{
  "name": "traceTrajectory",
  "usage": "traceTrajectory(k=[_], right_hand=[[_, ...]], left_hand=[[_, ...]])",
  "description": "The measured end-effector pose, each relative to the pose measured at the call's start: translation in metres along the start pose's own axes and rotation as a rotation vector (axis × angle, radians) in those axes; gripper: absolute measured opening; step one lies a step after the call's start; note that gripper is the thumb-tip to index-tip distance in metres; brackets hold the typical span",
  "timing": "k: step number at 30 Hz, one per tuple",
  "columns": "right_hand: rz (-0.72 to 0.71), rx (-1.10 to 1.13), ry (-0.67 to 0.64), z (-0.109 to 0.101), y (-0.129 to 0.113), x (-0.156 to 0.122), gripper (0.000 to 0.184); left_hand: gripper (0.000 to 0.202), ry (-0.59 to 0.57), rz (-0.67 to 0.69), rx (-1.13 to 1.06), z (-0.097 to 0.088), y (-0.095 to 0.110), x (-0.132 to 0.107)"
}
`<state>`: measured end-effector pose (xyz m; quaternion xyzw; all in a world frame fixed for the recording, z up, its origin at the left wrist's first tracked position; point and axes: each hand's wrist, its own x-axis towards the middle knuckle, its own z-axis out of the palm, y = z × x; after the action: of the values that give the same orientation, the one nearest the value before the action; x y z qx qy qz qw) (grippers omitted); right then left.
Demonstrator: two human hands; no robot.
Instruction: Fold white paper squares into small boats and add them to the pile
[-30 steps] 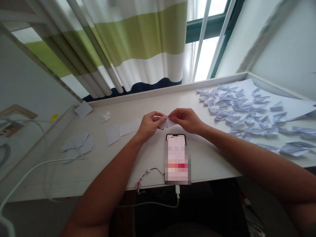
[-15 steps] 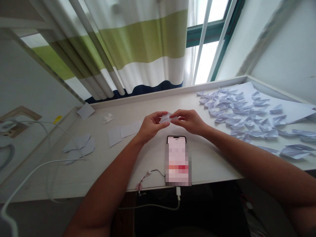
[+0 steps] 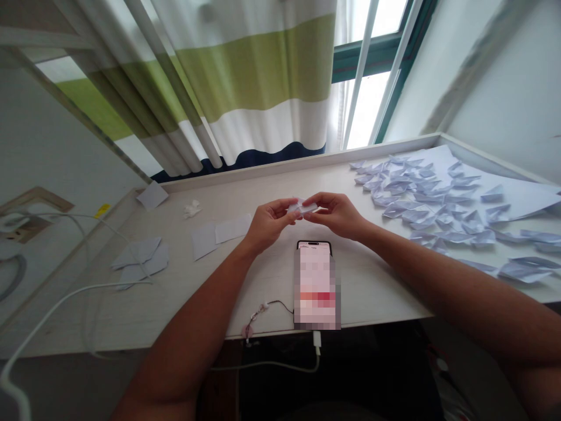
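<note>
Pinching: the left hand (image 3: 268,224) and the right hand (image 3: 338,214) meet over the table (image 3: 272,275), roughly midway between its near and far edges.
Paper in hand (image 3: 302,207): small, white, folded, held between both hands; its exact folds are too small to tell.
Left grip: narrow, thumb and fingers closed on the paper's left side.
Right grip: equally narrow, thumb and fingers closed on its right side.
Phone (image 3: 314,278): flat by the table's near edge, screen lit, a white plug (image 3: 317,339) at its lower end and a charm strap (image 3: 263,306) trailing from its left side to that edge.
Folded pieces (image 3: 423,200): many, clustered toward the table's right edge, near a large white sheet (image 3: 521,193) at the far right corner.
Flat papers (image 3: 204,242): two beside the left hand, a small pile (image 3: 139,255) toward the left edge, one square (image 3: 152,196) at the far left corner.
Crumpled scrap (image 3: 191,209): toward the far edge, left of the middle.
</note>
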<state>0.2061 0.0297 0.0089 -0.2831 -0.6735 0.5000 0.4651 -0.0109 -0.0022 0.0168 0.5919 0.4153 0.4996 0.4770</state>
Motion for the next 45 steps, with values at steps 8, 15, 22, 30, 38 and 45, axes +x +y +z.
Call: traceTrajectory(k=[8,15,22,30,38,45], right_hand=[[0.047,0.055,-0.060,-0.0006,-0.0039,0.0008,0.031],[0.155,0.137,-0.073,-0.0027,-0.0021,0.0015,0.027],[0.201,0.191,-0.013,-0.0012,0.0007,0.0019,0.022],[0.173,0.198,-0.017,0.0010,-0.0015,0.0006,0.027],[0.068,0.096,-0.024,0.0029,0.0001,0.0014,0.033],[-0.041,-0.099,0.010,-0.0026,0.0032,0.0049,0.039]], left_hand=[[0.043,0.041,0.097,0.159,0.0049,-0.0007,-0.0032],[0.045,0.056,0.124,0.241,0.0041,-0.0025,-0.0043],[0.043,-0.009,0.175,0.332,0.0020,-0.0001,-0.0044],[0.034,0.048,0.253,0.404,0.0071,-0.0002,-0.0063],[0.024,0.089,0.230,0.314,0.0075,-0.0011,-0.0070],[0.032,0.124,0.151,0.125,0.0061,-0.0065,-0.0021]])
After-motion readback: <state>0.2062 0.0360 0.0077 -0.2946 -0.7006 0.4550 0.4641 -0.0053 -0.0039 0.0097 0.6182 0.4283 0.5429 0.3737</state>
